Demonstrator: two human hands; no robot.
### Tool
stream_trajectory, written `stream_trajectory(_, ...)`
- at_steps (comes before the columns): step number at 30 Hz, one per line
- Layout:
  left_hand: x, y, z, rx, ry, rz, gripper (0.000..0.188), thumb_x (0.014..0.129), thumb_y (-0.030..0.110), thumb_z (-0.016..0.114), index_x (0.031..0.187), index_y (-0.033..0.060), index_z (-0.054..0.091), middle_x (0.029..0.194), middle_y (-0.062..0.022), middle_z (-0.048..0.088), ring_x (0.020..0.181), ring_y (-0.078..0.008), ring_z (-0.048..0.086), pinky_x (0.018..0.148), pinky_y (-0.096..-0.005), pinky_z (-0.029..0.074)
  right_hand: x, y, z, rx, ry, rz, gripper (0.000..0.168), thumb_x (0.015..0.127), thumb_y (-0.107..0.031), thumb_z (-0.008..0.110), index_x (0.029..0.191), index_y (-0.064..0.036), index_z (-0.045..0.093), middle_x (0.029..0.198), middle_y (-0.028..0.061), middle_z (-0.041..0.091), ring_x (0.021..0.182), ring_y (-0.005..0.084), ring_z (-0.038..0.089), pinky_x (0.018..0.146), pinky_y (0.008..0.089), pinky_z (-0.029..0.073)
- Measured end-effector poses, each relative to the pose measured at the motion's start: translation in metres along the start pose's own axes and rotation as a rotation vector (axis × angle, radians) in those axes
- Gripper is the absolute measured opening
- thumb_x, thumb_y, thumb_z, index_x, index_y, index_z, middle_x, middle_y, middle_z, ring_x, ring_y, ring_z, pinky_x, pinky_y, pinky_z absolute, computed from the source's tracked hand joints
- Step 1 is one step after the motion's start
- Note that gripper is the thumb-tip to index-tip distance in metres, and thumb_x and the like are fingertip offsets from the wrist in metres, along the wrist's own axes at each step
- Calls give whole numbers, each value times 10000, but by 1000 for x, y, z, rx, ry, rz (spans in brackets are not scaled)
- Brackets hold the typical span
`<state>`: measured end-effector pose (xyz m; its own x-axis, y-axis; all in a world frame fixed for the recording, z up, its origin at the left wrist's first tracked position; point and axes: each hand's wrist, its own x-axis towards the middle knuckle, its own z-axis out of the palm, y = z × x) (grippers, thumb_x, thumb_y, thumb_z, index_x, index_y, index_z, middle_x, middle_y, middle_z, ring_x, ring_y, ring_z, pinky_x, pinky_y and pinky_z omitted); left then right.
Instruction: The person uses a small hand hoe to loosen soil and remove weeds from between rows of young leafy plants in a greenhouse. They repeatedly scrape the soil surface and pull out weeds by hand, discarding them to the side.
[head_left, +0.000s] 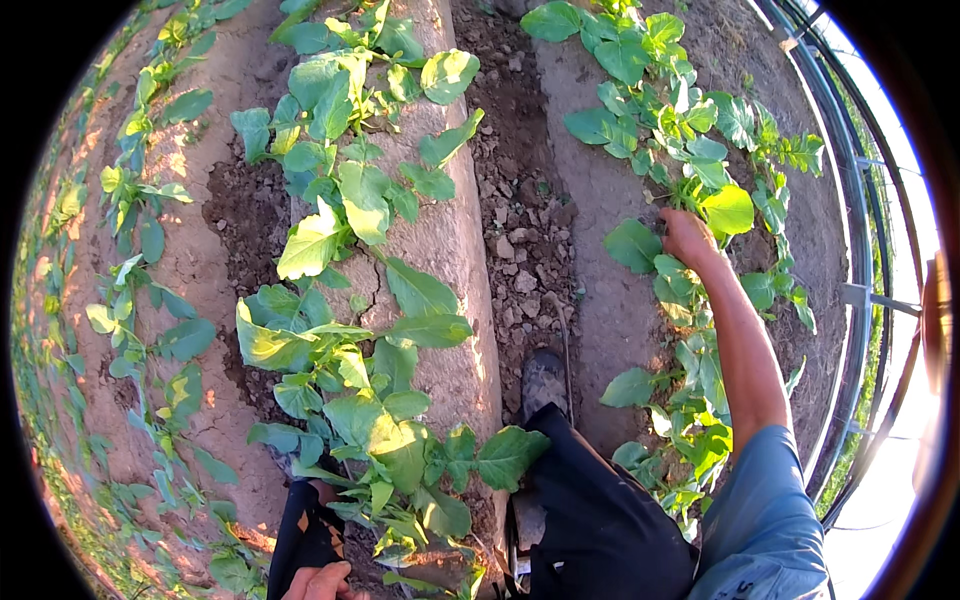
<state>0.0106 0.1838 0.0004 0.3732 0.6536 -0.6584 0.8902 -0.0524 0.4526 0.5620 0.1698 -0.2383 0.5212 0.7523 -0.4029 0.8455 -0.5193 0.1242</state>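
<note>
My right hand (686, 236) reaches into the row of leafy green plants (626, 135) on the right-hand soil bed. Its fingertips touch the base of one plant, beside a bright yellow-green leaf (729, 210). Leaves partly hide the fingers, so whether they grip a stem is unclear. At the bottom edge of the picture, my left hand (322, 581) rests by my left trouser leg (304, 525), fingers bent and partly cut off by the frame. Broad-leaved plants (364, 420) on the middle bed stand between my legs.
A furrow of crumbly soil clods (525, 247) runs between the raised beds, with my right shoe (545, 379) in it. A thin rod (564, 352) lies alongside the shoe. More plant rows (187, 337) grow at left. Along the right side runs a metal frame (862, 292).
</note>
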Motion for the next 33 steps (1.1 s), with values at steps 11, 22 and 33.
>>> stream_trajectory(11,1,3,0,16,-19,-4,308,809,68,617,1111,29,572,928,-152,561,823,-305,570,723,-370,473,7,2,10,-83,62,-23,180,740,-125,594,910,-92,641,865,200,643,845,380,625,752,465,500)
stream_trajectory(22,0,2,1,15,-27,-37,300,815,82,609,1109,39,573,927,-146,561,822,-300,568,724,-371,471,8,-1,2,-116,29,-40,191,719,-147,608,895,-85,648,869,188,650,849,376,629,745,469,500)
stream_trajectory(33,0,3,1,7,-29,-13,293,816,80,602,1106,49,575,927,-148,562,820,-311,564,725,-379,467,6,-5,-1,-42,6,-40,165,740,-149,620,881,-73,658,864,200,651,849,377,634,766,463,506)
